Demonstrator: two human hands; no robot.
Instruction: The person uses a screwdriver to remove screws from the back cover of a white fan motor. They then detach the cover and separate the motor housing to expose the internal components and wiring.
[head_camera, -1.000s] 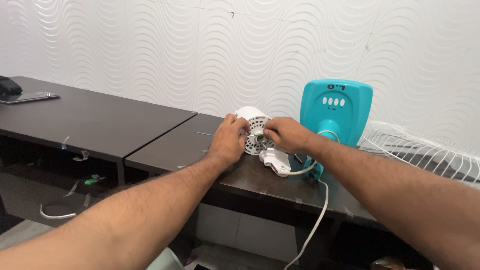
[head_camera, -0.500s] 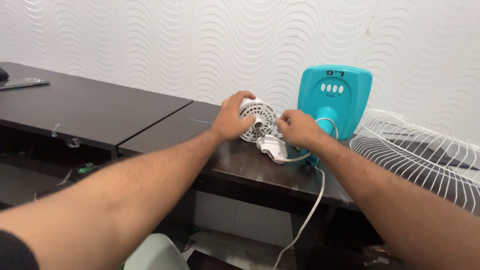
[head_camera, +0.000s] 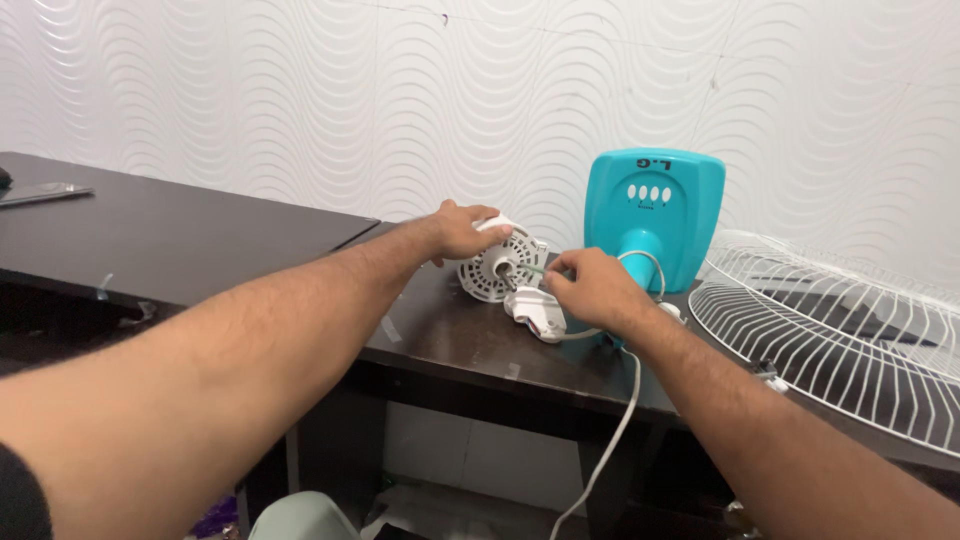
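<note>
On dark table: left hand (head_camera: 462, 231) grips white vented motor housing (head_camera: 497, 268); right hand (head_camera: 596, 288) pinches its wires.

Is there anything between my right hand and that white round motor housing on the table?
Nothing separate blocks it. The right hand sits just beside the white motor housing, fingertips near its centre, above a small white part. The left hand already grips the housing's top.

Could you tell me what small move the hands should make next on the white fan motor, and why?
Probably steady the white fan motor with the left hand while the right hand eases its wires clear; the wires run from the motor under those fingers.
</note>
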